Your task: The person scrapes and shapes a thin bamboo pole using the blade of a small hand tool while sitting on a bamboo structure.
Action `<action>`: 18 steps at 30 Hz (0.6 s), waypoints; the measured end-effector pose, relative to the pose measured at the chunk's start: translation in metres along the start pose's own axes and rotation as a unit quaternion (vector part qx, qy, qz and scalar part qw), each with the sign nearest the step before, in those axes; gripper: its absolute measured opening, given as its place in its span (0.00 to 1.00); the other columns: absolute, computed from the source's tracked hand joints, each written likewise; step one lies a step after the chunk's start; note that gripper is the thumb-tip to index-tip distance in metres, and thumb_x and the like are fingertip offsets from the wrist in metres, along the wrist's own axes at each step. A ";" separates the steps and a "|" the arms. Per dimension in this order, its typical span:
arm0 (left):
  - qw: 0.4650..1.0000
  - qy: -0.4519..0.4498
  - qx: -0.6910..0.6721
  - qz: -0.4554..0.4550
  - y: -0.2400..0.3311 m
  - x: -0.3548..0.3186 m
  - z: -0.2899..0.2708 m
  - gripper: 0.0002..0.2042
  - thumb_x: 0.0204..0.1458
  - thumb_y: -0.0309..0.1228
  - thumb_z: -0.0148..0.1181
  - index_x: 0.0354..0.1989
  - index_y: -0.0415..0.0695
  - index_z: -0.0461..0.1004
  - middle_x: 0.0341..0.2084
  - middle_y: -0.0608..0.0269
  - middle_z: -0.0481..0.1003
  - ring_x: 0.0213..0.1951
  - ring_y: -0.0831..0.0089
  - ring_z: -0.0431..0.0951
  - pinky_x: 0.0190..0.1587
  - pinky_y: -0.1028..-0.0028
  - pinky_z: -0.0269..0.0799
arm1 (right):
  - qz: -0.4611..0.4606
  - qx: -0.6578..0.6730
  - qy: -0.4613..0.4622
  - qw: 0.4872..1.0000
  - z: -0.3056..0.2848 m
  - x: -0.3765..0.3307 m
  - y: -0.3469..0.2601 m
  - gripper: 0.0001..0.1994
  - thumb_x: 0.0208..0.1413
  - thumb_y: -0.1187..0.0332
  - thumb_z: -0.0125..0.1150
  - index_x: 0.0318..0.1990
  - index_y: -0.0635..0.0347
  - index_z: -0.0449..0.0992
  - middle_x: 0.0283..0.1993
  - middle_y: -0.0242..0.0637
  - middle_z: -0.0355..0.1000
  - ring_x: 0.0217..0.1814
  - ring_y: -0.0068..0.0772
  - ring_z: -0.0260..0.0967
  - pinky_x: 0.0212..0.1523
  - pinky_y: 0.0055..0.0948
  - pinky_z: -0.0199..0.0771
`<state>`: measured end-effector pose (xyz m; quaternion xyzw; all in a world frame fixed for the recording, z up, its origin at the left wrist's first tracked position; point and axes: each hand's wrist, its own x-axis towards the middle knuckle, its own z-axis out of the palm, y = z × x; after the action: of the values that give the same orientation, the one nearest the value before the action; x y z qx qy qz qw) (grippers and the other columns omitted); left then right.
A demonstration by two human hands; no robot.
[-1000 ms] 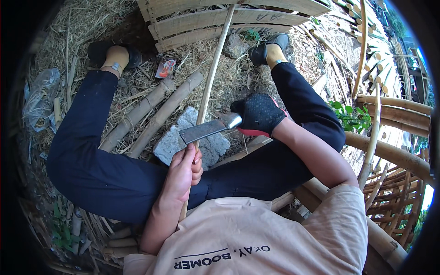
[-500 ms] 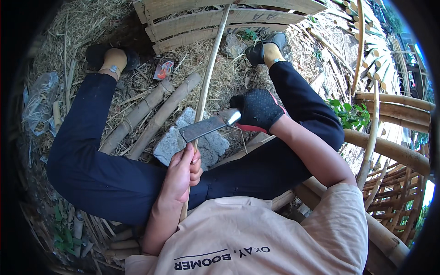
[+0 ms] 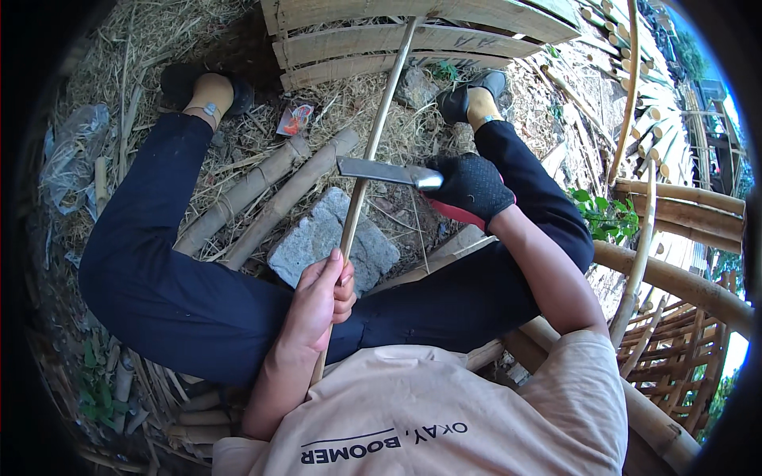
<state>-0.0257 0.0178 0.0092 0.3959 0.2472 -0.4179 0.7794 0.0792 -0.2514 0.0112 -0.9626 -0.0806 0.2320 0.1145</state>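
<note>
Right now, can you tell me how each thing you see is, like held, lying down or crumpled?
Left hand: bare, closed around the stick
Right hand: gloved, closed on the knife
Stick: held, slanting
Knife: held, blade crossing over the stick
Stone: on the ground
Two bamboo pieces: lying side by side
Plastic bag: crumpled
Orange packet: lying on the ground
</note>
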 end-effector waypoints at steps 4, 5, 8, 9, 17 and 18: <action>1.000 0.001 -0.003 -0.003 0.000 0.003 0.000 0.19 0.70 0.45 0.40 0.27 0.50 0.60 0.14 0.80 0.49 0.13 0.90 0.45 0.14 0.83 0.38 | -0.133 0.031 0.032 0.990 0.009 -0.010 -0.017 0.14 0.48 0.55 0.68 0.39 0.51 0.81 0.28 0.45 0.76 0.34 0.52 0.76 0.35 0.43 0.76; 1.000 0.001 -0.005 -0.007 0.001 0.001 0.000 0.18 0.70 0.45 0.40 0.27 0.50 0.61 0.14 0.80 0.49 0.13 0.90 0.45 0.14 0.83 0.38 | -0.163 0.047 0.038 0.985 0.009 -0.010 -0.017 0.13 0.48 0.57 0.69 0.39 0.51 0.81 0.28 0.44 0.76 0.34 0.52 0.76 0.34 0.43 0.76; 1.000 -0.003 -0.007 -0.007 0.002 0.002 0.001 0.18 0.70 0.45 0.40 0.27 0.50 0.61 0.14 0.80 0.49 0.14 0.90 0.45 0.14 0.83 0.38 | -0.184 0.023 0.031 0.982 0.014 -0.007 -0.011 0.12 0.47 0.59 0.69 0.37 0.52 0.80 0.29 0.44 0.76 0.33 0.51 0.76 0.34 0.43 0.75; 1.000 -0.004 -0.008 -0.007 0.001 0.002 0.001 0.18 0.70 0.45 0.40 0.27 0.50 0.61 0.14 0.80 0.49 0.14 0.90 0.45 0.14 0.83 0.38 | -0.185 0.029 0.035 0.982 0.015 -0.008 -0.010 0.11 0.47 0.60 0.67 0.37 0.52 0.80 0.28 0.44 0.76 0.32 0.51 0.76 0.34 0.44 0.75; 1.000 0.007 0.022 -0.010 -0.005 0.006 0.005 0.19 0.70 0.46 0.41 0.27 0.50 0.60 0.13 0.80 0.48 0.13 0.90 0.44 0.14 0.82 0.37 | -0.161 -0.003 0.017 0.987 0.015 -0.015 -0.024 0.10 0.46 0.60 0.64 0.35 0.50 0.81 0.26 0.44 0.77 0.31 0.49 0.78 0.33 0.44 0.76; 1.000 0.007 0.024 -0.008 -0.007 0.007 0.004 0.19 0.70 0.46 0.41 0.26 0.51 0.60 0.13 0.80 0.48 0.13 0.90 0.44 0.14 0.82 0.36 | -0.150 -0.005 0.014 0.989 0.015 -0.015 -0.025 0.10 0.46 0.60 0.64 0.35 0.50 0.81 0.26 0.44 0.76 0.31 0.49 0.78 0.33 0.44 0.76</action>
<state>-0.0273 0.0092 0.0038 0.4155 0.2458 -0.4275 0.7643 0.0560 -0.2276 0.0111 -0.9433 -0.2232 0.1985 0.1445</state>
